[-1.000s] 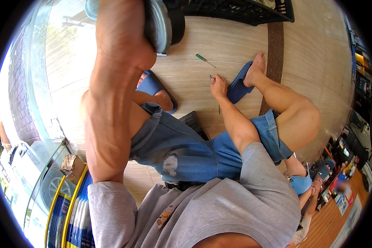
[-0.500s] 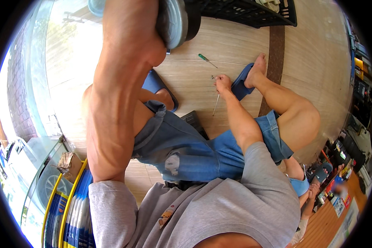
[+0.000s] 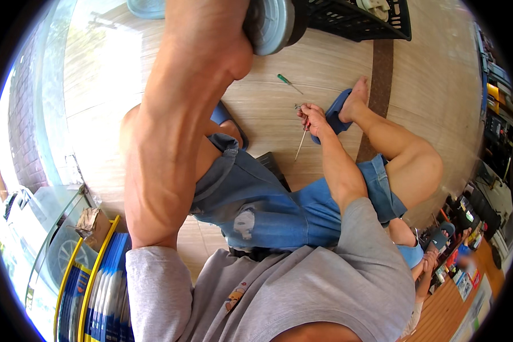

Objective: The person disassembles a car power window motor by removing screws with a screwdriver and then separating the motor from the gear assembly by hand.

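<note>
My right hand (image 3: 313,118) is closed around a screwdriver with a red handle (image 3: 307,123). Its thin metal shaft (image 3: 300,146) points back toward me, above the tiled floor. At the fingertips of that hand is a small metal piece (image 3: 297,106), too small to name. My left arm (image 3: 171,125) is raised close in front of me, and the fingers of that hand are beyond the upper edge. Beside its wrist is a grey round disc-shaped part (image 3: 268,25) with a black rim; whether the hand grips it is hidden. A green-handled screwdriver (image 3: 283,78) lies on the floor ahead.
A black plastic crate (image 3: 347,25) with whitish parts stands at the far side. A dark box-like object (image 3: 271,166) lies between my legs. Yellow-framed racks (image 3: 105,285) and a glass panel (image 3: 57,228) are at left. Another person's hands (image 3: 430,261) show at right.
My left arm and the grey disc have shifted right. My right hand has turned slightly, bringing the red handle into view. The green-handled screwdriver still lies on the floor.
</note>
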Action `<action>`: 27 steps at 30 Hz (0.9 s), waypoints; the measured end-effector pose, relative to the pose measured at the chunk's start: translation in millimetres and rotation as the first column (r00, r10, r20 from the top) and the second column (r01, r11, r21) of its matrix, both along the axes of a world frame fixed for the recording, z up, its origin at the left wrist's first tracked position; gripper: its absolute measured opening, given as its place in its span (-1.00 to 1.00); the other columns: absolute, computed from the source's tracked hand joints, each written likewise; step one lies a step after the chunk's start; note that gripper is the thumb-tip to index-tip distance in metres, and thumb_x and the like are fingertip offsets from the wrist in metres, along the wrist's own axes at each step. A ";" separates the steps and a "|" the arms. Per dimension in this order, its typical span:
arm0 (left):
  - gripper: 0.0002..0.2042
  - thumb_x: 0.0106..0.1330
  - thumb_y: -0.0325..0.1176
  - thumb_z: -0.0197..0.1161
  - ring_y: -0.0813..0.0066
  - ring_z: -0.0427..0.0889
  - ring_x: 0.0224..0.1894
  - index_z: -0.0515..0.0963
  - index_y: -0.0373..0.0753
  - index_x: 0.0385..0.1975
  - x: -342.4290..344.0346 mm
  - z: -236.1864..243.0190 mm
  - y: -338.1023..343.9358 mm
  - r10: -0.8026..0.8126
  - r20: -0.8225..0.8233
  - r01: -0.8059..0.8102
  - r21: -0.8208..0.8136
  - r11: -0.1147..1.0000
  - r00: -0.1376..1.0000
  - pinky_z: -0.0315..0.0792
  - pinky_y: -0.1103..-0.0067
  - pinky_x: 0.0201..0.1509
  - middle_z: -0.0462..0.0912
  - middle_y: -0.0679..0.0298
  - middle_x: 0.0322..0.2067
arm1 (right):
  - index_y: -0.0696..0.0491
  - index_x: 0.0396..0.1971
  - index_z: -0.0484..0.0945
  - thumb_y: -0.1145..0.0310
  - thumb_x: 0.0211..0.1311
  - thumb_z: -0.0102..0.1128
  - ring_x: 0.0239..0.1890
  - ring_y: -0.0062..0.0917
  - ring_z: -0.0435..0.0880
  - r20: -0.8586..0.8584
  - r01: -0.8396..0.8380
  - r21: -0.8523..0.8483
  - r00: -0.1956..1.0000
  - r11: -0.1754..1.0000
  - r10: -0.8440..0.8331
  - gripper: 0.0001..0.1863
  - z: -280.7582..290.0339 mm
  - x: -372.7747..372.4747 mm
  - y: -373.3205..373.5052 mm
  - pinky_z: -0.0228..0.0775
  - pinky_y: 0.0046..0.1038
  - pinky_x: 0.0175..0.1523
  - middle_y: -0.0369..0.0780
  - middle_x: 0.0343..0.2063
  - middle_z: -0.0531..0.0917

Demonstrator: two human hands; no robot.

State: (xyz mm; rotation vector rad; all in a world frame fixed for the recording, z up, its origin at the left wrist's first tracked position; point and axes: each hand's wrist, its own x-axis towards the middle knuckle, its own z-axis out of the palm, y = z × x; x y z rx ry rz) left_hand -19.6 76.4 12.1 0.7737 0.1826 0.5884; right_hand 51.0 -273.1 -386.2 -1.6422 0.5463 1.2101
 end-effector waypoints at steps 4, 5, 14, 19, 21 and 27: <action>-0.69 0.48 -0.11 -0.01 0.65 0.65 -0.34 0.52 -0.23 -0.09 -0.9 0.7 -1.7 -0.033 0.091 0.040 -0.071 0.997 0.995 0.57 0.65 -0.26 0.66 0.33 -0.31 | -0.05 0.02 0.48 0.30 0.35 0.15 -0.61 -0.60 0.46 0.073 -0.035 -0.109 0.996 0.993 0.043 -0.72 -9.6 2.7 -13.2 0.22 -0.53 -0.63 -0.28 -0.44 0.63; -0.69 0.48 -0.12 -0.01 0.64 0.65 -0.31 0.52 -0.23 -0.08 -2.6 1.0 -1.0 -0.034 0.098 0.042 -0.079 0.996 0.995 0.57 0.64 -0.23 0.66 0.32 -0.30 | -0.05 0.02 0.48 0.30 0.35 0.15 -0.62 -0.60 0.45 0.071 -0.038 -0.115 0.996 0.993 0.046 -0.72 -10.5 2.1 -13.4 0.21 -0.52 -0.64 -0.28 -0.45 0.62; -0.67 0.46 -0.11 0.03 0.59 0.67 -0.31 0.52 -0.26 -0.07 -4.9 -2.2 4.4 -0.077 0.169 0.090 -0.065 0.994 0.983 0.59 0.63 -0.20 0.68 0.29 -0.27 | -0.03 -0.07 0.53 0.28 0.34 0.16 -0.65 -0.58 0.42 0.097 -0.010 -0.175 0.995 0.985 0.027 -0.79 3.5 -0.2 -6.4 0.24 -0.46 -0.63 -0.28 -0.50 0.61; -0.63 0.45 -0.08 0.02 0.60 0.62 -0.39 0.52 -0.26 -0.03 0.1 11.1 -2.7 -0.061 0.042 0.064 -0.090 0.994 0.997 0.51 0.67 -0.32 0.66 0.32 -0.31 | -0.01 -0.08 0.53 0.28 0.33 0.17 -0.62 -0.59 0.45 0.171 0.044 -0.060 0.985 0.997 -0.033 -0.78 34.3 36.3 -7.4 0.27 -0.46 -0.61 -0.31 -0.49 0.60; -0.60 0.44 -0.06 0.01 0.61 0.59 -0.43 0.52 -0.27 -0.02 -7.4 23.6 -0.5 -0.068 0.003 0.068 -0.053 0.996 0.998 0.48 0.69 -0.37 0.65 0.34 -0.35 | 0.03 -0.24 0.55 0.33 0.34 0.22 -0.58 -0.63 0.45 0.218 0.032 0.113 0.974 0.993 -0.057 -0.89 66.2 52.8 25.5 0.29 -0.55 -0.54 -0.32 -0.49 0.54; -0.59 0.36 -0.04 0.18 0.70 0.42 -0.59 0.66 -0.36 -0.38 -8.9 9.9 -22.3 -0.018 -0.130 0.014 -0.031 0.999 0.991 0.28 0.67 -0.50 0.57 0.38 -0.59 | 0.04 -0.11 0.61 0.26 0.29 0.27 -0.66 -0.74 0.40 0.636 -0.301 0.029 0.741 0.953 0.215 -0.75 243.9 127.6 130.0 0.14 -0.60 -0.65 -0.37 -0.53 0.57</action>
